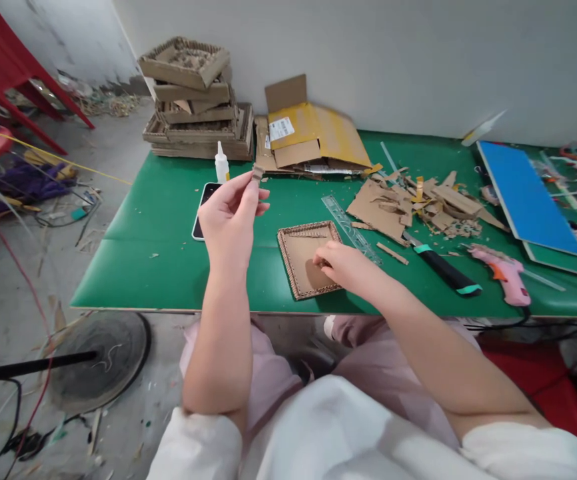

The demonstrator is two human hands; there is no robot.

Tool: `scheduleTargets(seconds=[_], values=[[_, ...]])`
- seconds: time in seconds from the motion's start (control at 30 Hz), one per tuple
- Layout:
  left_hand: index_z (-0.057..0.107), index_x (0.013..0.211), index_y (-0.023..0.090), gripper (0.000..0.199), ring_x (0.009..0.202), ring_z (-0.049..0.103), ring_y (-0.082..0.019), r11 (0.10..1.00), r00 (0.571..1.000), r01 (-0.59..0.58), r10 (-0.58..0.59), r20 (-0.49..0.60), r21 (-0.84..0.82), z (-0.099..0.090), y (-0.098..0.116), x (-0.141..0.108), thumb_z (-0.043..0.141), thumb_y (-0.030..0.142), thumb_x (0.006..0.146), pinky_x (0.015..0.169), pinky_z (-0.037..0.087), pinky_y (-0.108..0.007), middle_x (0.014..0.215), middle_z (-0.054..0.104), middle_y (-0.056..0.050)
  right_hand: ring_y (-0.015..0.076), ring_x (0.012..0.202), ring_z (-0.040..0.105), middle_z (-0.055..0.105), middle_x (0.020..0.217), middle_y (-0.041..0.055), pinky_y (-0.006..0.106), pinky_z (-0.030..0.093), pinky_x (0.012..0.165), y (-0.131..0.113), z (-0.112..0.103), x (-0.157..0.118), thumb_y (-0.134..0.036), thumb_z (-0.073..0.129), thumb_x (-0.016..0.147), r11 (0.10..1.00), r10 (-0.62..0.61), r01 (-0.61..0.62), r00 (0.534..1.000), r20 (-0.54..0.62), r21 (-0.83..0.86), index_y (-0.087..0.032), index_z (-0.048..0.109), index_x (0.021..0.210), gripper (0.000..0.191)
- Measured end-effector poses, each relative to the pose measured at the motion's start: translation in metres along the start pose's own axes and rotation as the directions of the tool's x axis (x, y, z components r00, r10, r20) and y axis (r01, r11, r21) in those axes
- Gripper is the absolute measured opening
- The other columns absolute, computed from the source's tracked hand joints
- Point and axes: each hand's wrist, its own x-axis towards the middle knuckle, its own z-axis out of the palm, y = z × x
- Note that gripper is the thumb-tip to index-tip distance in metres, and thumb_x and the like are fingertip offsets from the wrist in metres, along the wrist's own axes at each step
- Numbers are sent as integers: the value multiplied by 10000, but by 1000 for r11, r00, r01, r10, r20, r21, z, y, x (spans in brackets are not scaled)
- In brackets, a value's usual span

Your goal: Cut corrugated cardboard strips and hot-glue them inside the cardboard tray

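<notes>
My left hand (233, 203) is raised above the green table, pinching a small cardboard piece (257, 173) between thumb and fingertips. Below and to its right lies a shallow cardboard tray (298, 270) with corrugated walls and a thin strip (308, 235) inside near its far wall. My right hand (336, 262) hangs over the right part of this tray, its fingers curled together; whatever they hold, if anything, is too small to make out. Behind my left hand are a phone (199, 227) and a white glue bottle (221, 163).
A clear ruler (351, 230), cardboard scraps (378, 207), a utility knife (446, 270) and a pink glue gun (511, 280) lie to the right. Stacked cardboard trays (193, 127) and a yellow-taped box (328, 137) stand behind. A blue board (531, 197) lies far right.
</notes>
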Motion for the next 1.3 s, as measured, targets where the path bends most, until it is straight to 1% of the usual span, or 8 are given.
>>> scheduleTargets(seconds=[0.37, 0.57, 0.67, 0.77, 0.9, 1.0, 1.1, 1.3], values=[[689, 862, 172, 157, 571, 635, -86, 1000, 1000, 10, -10, 30, -28, -3, 2, -4, 624, 254, 744, 528, 515, -180, 671, 687, -5, 150, 723, 484, 562, 807, 81, 260, 294, 648, -6, 18, 6, 19, 421, 694, 997, -80, 80, 995, -63, 3, -152, 605, 772, 263], [692, 860, 132, 190, 521, 610, -78, 999, 998, 53, -53, 42, -3, -4, -8, -1, 630, 257, 730, 516, 508, -186, 649, 677, -14, 95, 667, 502, 566, 779, 22, 197, 337, 611, 5, 14, 3, -12, 463, 671, 993, -76, 88, 987, -143, 83, -173, 591, 694, 207], [693, 880, 123, 205, 525, 606, -83, 993, 991, 104, -108, 76, 50, -4, -20, 2, 608, 245, 739, 530, 512, -198, 652, 676, -20, 92, 701, 525, 569, 792, 10, 177, 377, 652, 29, 1, -3, -55, 493, 684, 994, 6, 21, 968, -251, 104, -176, 596, 699, 159], [696, 895, 139, 210, 554, 615, -93, 978, 977, 111, -140, 161, 179, -6, -30, 1, 586, 250, 753, 578, 519, -218, 673, 683, -23, 126, 716, 528, 577, 831, 44, 223, 399, 678, 68, -10, -9, -84, 479, 709, 988, 152, -126, 910, -385, 91, -164, 624, 774, 178], [695, 928, 175, 222, 660, 642, -119, 913, 960, -72, -46, 277, 401, -12, -36, -6, 546, 260, 786, 674, 513, -244, 767, 706, -28, 192, 781, 541, 599, 888, 115, 307, 410, 728, 122, -10, -14, -104, 430, 748, 954, 281, -295, 825, -490, 50, -131, 663, 836, 251], [684, 969, 185, 245, 709, 640, -129, 820, 944, -183, -6, 329, 542, -16, -36, -12, 501, 253, 820, 702, 496, -246, 830, 711, -33, 229, 816, 543, 622, 875, 136, 352, 411, 767, 141, -3, -13, -126, 473, 740, 952, 265, -306, 833, -485, -5, -109, 685, 863, 246], [679, 977, 179, 250, 759, 638, -138, 765, 940, -204, -22, 341, 611, -16, -35, -16, 483, 228, 831, 735, 480, -244, 860, 709, -42, 248, 917, 529, 637, 956, 133, 363, 395, 832, 127, 2, -4, -179, 494, 783, 974, 169, -219, 868, -467, -55, -116, 691, 918, 247], [657, 995, 195, 251, 790, 638, -159, 668, 931, -181, -121, 346, 722, -10, -38, -19, 470, 221, 830, 733, 461, -249, 836, 701, -42, 209, 921, 505, 637, 931, 77, 288, 389, 779, 56, 7, 30, -336, 512, 847, 993, -71, 29, 929, -364, -118, -190, 686, 963, 255]])
